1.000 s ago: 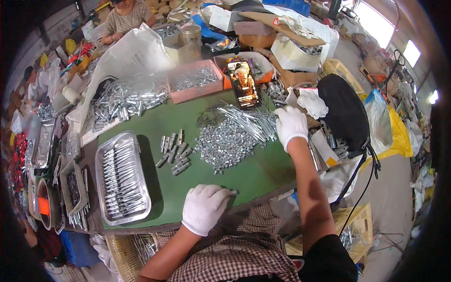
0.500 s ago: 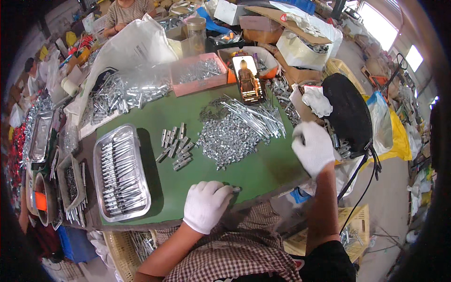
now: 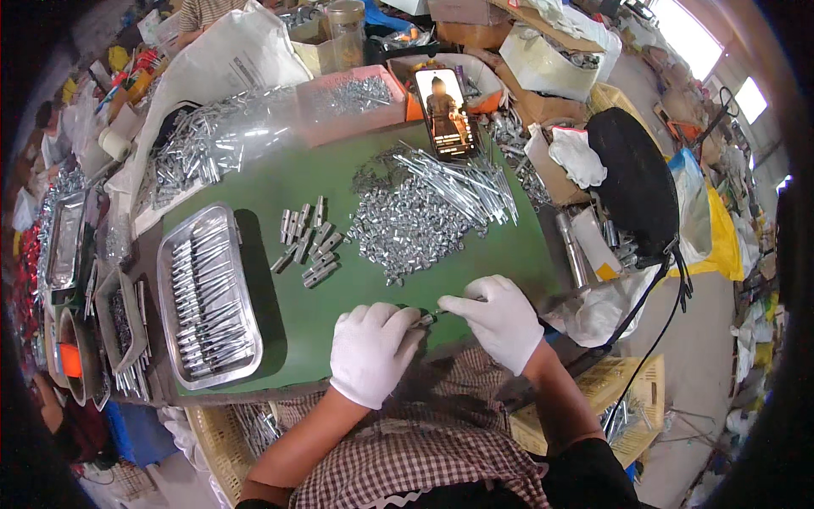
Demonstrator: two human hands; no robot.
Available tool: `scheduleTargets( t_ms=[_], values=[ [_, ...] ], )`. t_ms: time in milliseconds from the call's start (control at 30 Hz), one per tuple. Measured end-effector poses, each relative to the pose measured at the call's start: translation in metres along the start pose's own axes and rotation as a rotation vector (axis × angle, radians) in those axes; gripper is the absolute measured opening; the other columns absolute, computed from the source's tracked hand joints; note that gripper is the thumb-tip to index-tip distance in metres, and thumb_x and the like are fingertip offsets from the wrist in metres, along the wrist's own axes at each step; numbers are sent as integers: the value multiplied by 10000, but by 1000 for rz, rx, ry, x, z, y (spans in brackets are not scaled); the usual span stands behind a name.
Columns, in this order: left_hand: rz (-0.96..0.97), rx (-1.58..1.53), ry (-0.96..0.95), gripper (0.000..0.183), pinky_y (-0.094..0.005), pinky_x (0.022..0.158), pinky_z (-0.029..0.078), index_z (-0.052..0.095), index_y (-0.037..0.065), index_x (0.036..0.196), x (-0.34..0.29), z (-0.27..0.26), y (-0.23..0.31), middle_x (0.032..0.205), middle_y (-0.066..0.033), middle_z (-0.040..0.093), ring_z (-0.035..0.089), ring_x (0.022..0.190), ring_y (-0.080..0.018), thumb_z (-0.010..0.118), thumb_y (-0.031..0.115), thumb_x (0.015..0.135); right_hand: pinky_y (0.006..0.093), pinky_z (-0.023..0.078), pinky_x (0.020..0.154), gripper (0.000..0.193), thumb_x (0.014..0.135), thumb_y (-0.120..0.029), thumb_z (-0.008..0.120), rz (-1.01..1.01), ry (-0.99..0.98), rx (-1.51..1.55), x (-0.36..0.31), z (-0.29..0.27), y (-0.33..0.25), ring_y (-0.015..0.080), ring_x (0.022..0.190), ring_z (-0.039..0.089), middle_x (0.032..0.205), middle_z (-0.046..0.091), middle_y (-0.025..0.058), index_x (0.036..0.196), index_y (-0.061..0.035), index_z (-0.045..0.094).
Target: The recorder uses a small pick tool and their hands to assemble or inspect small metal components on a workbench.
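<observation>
My left hand [image 3: 370, 355], in a white glove, is closed around a short metal cylinder [image 3: 426, 320] near the front edge of the green tabletop [image 3: 322, 335]. From the right, my gloved right hand [image 3: 502, 324] meets it with thumb and fingers pinched at the cylinder's end; what they hold is hidden. Beyond the hands lies a heap of small silvery metal pieces [image 3: 398, 242], with long thin metal rods [image 3: 465, 193] behind it. Several thicker metal cylinders [image 3: 309, 242] lie loose to its left. At the left, a metal tray [image 3: 248, 293] holds rows of rod assemblies.
A lit phone [image 3: 446, 114] leans upright at the back, beside a pink bin [image 3: 386, 117] of metal parts. Right of the table are a black bag [image 3: 632, 182] and a metal tube [image 3: 572, 248]. Yellow crates [image 3: 649, 394] stand below. Another person [image 3: 203, 13] sits far left.
My right hand has come from the table's right side to the cylinder in my left hand. A metal tube at the right is now uncovered. The whole view has shifted slightly.
</observation>
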State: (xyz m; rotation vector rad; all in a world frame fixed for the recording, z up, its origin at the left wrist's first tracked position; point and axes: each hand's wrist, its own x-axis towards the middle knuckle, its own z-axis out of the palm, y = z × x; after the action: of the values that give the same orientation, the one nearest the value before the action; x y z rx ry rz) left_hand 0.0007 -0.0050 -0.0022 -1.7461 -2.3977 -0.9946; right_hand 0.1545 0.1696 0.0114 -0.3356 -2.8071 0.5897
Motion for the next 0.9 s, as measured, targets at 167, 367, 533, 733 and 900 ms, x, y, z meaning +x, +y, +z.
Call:
scheduleTargets(
  t_ms=[167,367,533,733,900],
  values=[
    [-13,-4,-12,234,-434,746,468,714,139,1003,1,-2,1,914,-48,657,628,837,-288,791,185,787,459,478,862,133,917,-104,625,-3,60,97,-2,9,0,347,941,598,967,632,106,1039,-109,677],
    [-6,-4,-25,203,-433,741,462,710,139,979,-4,2,-2,906,-43,652,624,835,-292,776,143,787,449,478,883,130,883,-79,666,8,72,82,-3,12,-1,339,976,607,998,647,101,1011,-99,683],
    [22,5,25,188,-429,734,457,709,137,950,-3,1,3,881,-34,641,621,825,-288,775,118,775,446,482,874,125,870,-77,677,23,74,70,-4,11,-4,334,969,607,976,639,99,986,-115,699],
    [-3,-2,23,175,-427,730,454,704,138,924,-2,3,2,888,-33,645,620,821,-287,774,120,764,445,484,868,102,877,-101,673,40,91,104,-2,13,-1,334,963,603,970,637,92,971,-122,705],
    [-1,10,40,170,-424,723,451,698,137,912,-1,5,1,898,-33,652,620,816,-280,776,123,761,445,477,880,102,887,-113,668,38,89,130,-2,13,0,332,979,605,984,643,90,983,-115,704]
  ],
)
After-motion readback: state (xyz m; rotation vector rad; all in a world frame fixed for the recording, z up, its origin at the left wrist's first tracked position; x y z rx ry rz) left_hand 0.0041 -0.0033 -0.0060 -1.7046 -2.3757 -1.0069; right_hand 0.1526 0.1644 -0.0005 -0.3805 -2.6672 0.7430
